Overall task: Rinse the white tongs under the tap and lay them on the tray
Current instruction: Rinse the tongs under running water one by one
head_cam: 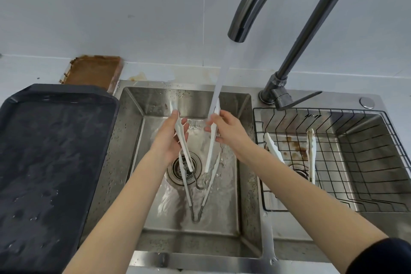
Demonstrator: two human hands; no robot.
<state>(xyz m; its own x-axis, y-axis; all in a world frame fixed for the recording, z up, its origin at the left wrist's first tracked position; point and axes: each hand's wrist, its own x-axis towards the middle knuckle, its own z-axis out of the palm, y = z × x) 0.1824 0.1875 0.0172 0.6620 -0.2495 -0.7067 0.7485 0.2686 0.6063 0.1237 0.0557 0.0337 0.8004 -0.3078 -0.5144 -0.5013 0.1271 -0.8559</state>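
I hold a pair of white tongs point(210, 158) spread wide in a V over the left sink basin point(155, 236). My left hand point(169, 138) grips the left arm, and my right hand point(226, 129) grips the right arm. Water from the dark curved tap point(240, 33) runs onto the right arm's tip, just above my right hand. The tongs' metal hinge hangs low near the drain point(178, 168). A second pair of white tongs point(208, 189) lies on the basin floor beneath. The dark tray point(51, 140) sits wet on the counter to the left.
A black wire basket point(355, 151) fills the right basin and holds two stained white tongs point(311, 155). The tap lever point(298, 100) points right. A rusty brown board point(93, 71) leans behind the tray against the tiled wall.
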